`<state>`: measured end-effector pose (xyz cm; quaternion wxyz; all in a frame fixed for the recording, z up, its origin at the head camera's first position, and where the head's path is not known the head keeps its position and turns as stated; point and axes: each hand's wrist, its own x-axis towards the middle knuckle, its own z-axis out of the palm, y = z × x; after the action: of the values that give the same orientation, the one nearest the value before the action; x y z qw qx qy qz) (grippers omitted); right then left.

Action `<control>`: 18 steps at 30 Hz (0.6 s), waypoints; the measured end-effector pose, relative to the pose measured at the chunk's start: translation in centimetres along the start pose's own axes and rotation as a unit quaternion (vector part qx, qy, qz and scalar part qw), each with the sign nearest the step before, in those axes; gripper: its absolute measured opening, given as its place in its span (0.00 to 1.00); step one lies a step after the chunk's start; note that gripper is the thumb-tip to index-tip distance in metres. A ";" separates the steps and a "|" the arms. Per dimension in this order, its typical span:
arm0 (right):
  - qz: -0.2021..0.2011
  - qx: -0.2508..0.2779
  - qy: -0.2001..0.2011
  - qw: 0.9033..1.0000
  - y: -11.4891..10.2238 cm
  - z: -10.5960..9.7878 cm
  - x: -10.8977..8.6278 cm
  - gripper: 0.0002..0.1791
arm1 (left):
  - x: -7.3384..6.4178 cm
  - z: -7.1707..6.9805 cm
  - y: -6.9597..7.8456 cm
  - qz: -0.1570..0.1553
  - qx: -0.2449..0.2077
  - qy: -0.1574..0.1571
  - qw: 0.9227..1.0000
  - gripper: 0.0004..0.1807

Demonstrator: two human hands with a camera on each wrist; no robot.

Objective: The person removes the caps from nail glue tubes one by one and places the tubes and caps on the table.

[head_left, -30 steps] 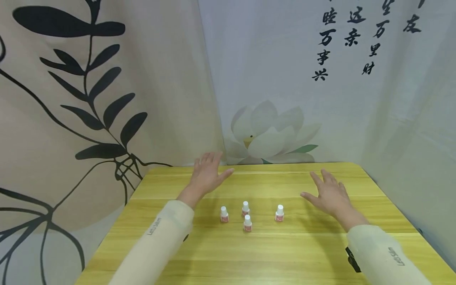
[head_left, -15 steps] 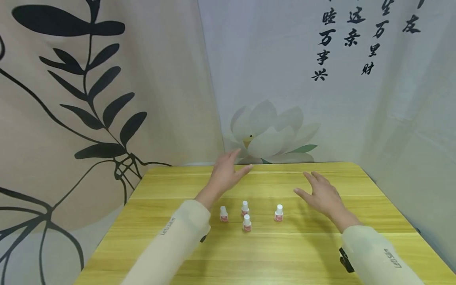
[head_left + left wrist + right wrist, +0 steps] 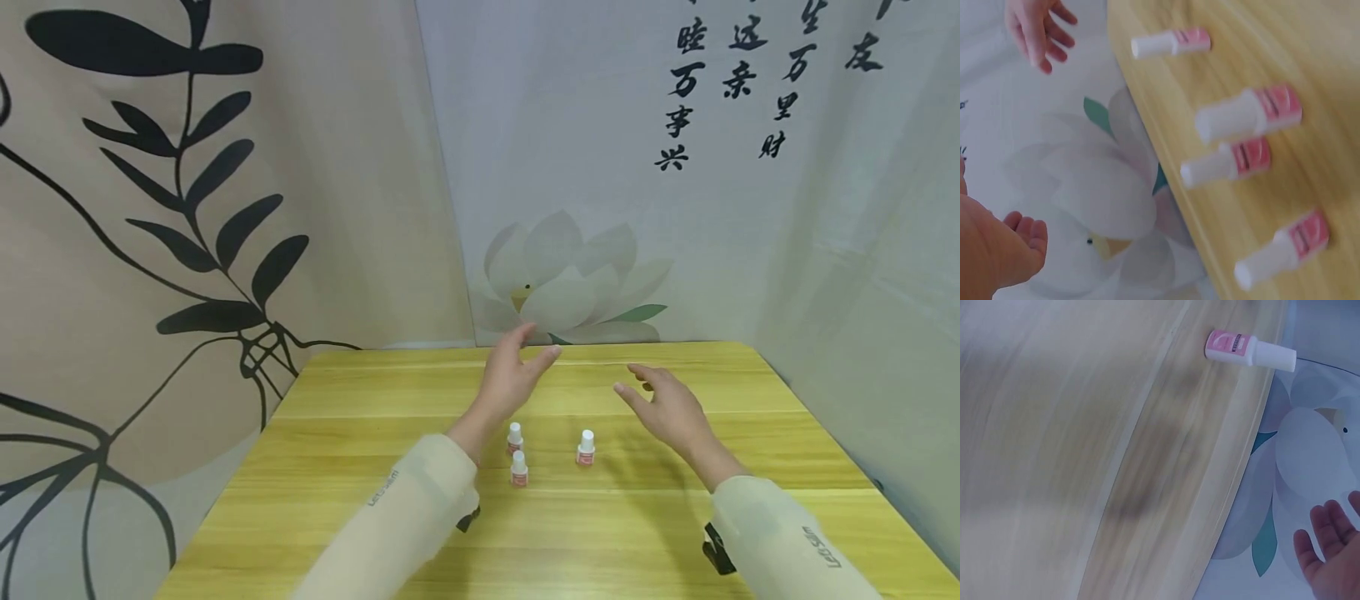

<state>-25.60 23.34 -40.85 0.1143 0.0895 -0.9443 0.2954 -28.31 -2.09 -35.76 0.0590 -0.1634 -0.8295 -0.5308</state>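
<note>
Several small white-capped bottles with pink labels stand upright on the table; the head view shows a rear bottle point(image 3: 515, 439), a front bottle point(image 3: 519, 470) and a right bottle point(image 3: 585, 448). My left forearm hides another, the leftmost, which appears in the left wrist view as the lowest bottle point(image 3: 1285, 247). Above and beyond the left group hovers my left hand point(image 3: 508, 375), holding nothing, thumb apart from the fingers. My right hand point(image 3: 673, 410) is raised to the right of the right bottle, touching nothing, its fingers loosely bent. One bottle point(image 3: 1247, 350) shows in the right wrist view.
The wooden table point(image 3: 420, 392) ends at a straight far edge, close against a hanging cloth point(image 3: 600, 183) printed with a lotus and characters. Another cloth point(image 3: 360, 208) with dark leaves hangs at the left.
My left hand has moved right, and its forearm now covers the leftmost bottle. My right hand has shifted slightly left, its fingers bending a little more. The visible bottles stay in place.
</note>
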 end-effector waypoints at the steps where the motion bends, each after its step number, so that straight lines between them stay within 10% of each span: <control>1: 0.005 0.010 0.000 1.000 0.0 0.0 0.0 0.38 | -0.2 0.3 0.0 -0.006 -0.013 0.004 1.000 0.37; 18: 0.070 0.119 -0.029 0.990 -0.4 1.1 -0.8 0.36 | -4.8 6.7 -1.1 -0.070 -0.119 0.027 0.990 0.35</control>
<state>-24.92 22.45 -41.73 0.0546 0.0446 -0.9092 0.4104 -23.63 2.46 -40.89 0.0247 -0.0964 -0.7677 -0.6330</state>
